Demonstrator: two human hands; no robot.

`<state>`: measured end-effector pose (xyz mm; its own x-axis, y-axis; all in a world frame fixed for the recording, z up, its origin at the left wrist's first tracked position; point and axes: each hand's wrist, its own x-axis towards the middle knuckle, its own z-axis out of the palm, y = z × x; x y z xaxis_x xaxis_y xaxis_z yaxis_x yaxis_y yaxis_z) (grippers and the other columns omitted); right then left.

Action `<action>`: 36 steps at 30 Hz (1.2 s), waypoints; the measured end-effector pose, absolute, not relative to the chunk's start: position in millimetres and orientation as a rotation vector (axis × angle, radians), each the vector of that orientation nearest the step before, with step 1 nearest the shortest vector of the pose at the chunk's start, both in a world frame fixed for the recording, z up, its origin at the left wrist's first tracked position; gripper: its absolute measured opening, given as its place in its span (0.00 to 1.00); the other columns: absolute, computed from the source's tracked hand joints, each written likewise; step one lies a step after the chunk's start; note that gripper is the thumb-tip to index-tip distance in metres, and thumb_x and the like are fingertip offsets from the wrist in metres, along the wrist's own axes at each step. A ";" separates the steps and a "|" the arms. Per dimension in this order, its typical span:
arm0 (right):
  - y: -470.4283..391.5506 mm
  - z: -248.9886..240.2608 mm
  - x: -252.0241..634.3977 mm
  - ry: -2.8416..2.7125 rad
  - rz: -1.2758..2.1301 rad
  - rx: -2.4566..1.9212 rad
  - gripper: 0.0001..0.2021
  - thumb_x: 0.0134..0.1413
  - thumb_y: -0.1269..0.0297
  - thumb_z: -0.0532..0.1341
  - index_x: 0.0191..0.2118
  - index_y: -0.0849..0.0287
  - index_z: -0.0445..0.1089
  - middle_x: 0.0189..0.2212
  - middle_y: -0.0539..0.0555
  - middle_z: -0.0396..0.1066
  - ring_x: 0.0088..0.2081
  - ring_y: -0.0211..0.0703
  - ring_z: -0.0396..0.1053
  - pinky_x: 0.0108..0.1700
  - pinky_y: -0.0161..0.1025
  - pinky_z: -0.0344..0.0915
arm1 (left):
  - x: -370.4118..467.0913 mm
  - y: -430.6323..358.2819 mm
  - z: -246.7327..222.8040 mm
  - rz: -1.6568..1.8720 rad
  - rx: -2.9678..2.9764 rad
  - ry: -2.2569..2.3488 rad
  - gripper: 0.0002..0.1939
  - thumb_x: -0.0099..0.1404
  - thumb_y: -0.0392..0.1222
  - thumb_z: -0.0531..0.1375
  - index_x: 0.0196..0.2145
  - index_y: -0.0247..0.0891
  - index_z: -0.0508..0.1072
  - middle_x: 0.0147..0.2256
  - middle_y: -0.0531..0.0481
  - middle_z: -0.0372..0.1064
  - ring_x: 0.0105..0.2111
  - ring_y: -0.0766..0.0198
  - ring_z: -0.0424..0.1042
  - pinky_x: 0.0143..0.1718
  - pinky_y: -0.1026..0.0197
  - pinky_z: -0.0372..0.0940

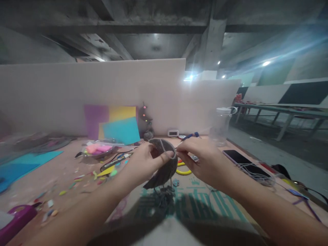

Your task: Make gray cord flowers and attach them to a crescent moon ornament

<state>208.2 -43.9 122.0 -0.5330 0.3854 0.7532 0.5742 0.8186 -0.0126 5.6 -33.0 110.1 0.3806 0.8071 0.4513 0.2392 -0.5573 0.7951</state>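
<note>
My left hand (pixel 146 162) is closed on a dark grey, hollow, cup-like model (pixel 167 171), its thumb laid along the rim and its fingers behind. The model is tilted, has a pointed lower end, and thin legs under it meet a dark clumpy base (pixel 165 196). A thin strip (pixel 163 146) crosses its opening. At the rim's right side, my right hand (pixel 202 159) has thumb and forefinger pinched together; whatever lies between them is too small to make out. Behind that hand are yellow-handled scissors (pixel 185 169), partly hidden.
Left of the hands lie a craft knife (pixel 115 162), a plastic tray of pink clay (pixel 98 149), coloured scraps and a purple tape dispenser (pixel 19 218). Coloured sheets (pixel 121 131) lean on the back partition. To the right stand a clear bottle (pixel 222 128) and a phone (pixel 242 160) with a tangled cable.
</note>
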 end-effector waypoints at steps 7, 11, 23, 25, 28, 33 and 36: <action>-45.2 130.0 212.1 -2.148 0.235 -0.888 0.10 0.66 0.62 0.56 0.34 0.58 0.71 0.29 0.52 0.76 0.31 0.38 0.73 0.31 0.34 0.65 | 2.6 -23.0 105.6 1.070 1.735 0.855 0.15 0.63 0.52 0.65 0.36 0.36 0.77 0.35 0.47 0.79 0.40 0.56 0.77 0.41 0.59 0.69; -44.2 130.9 212.1 -2.147 0.248 -0.891 0.06 0.63 0.64 0.59 0.37 0.58 0.72 0.31 0.52 0.77 0.31 0.38 0.73 0.31 0.33 0.66 | 3.9 -26.2 107.0 1.127 1.831 0.898 0.16 0.65 0.52 0.63 0.39 0.35 0.78 0.38 0.46 0.79 0.40 0.56 0.77 0.41 0.59 0.69; -44.8 116.8 209.6 -2.235 -0.488 -0.678 0.06 0.61 0.72 0.58 0.34 0.62 0.72 0.28 0.54 0.74 0.30 0.39 0.66 0.34 0.37 0.58 | 3.9 -45.2 105.3 1.377 2.468 0.879 0.04 0.66 0.39 0.60 0.39 0.39 0.74 0.39 0.48 0.75 0.39 0.60 0.73 0.41 0.60 0.66; -45.2 116.2 208.6 -2.231 -0.559 -0.641 0.08 0.62 0.73 0.56 0.33 0.62 0.71 0.27 0.55 0.72 0.30 0.40 0.65 0.33 0.37 0.58 | 4.5 -46.1 104.5 1.369 2.465 0.888 0.03 0.66 0.38 0.60 0.37 0.38 0.74 0.38 0.47 0.75 0.39 0.59 0.73 0.41 0.59 0.66; -43.6 115.1 206.0 -2.187 -0.513 -0.592 0.09 0.60 0.73 0.55 0.30 0.60 0.70 0.24 0.53 0.69 0.28 0.38 0.63 0.32 0.36 0.59 | 5.8 -46.0 105.2 1.344 2.307 0.929 0.06 0.65 0.42 0.61 0.39 0.38 0.75 0.38 0.47 0.76 0.39 0.59 0.74 0.40 0.60 0.67; -42.8 113.0 198.2 -1.994 0.129 -0.715 0.07 0.52 0.73 0.56 0.28 0.58 0.71 0.22 0.49 0.68 0.25 0.34 0.62 0.27 0.32 0.59 | 7.0 -42.5 109.0 1.231 2.035 0.884 0.11 0.65 0.49 0.62 0.37 0.38 0.75 0.35 0.49 0.78 0.36 0.59 0.76 0.37 0.62 0.68; -42.8 110.7 192.5 -1.826 0.598 -0.757 0.06 0.51 0.68 0.57 0.29 0.58 0.71 0.22 0.48 0.68 0.24 0.34 0.63 0.25 0.32 0.60 | 8.0 -39.7 109.3 1.204 1.942 0.869 0.13 0.65 0.50 0.63 0.32 0.37 0.75 0.32 0.49 0.78 0.35 0.57 0.77 0.36 0.61 0.69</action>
<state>192.5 -42.8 110.7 -0.2763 0.7329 0.6217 0.2232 0.6782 -0.7002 8.0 -39.7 109.3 0.3484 0.8152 0.4628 0.1827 -0.5433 0.8194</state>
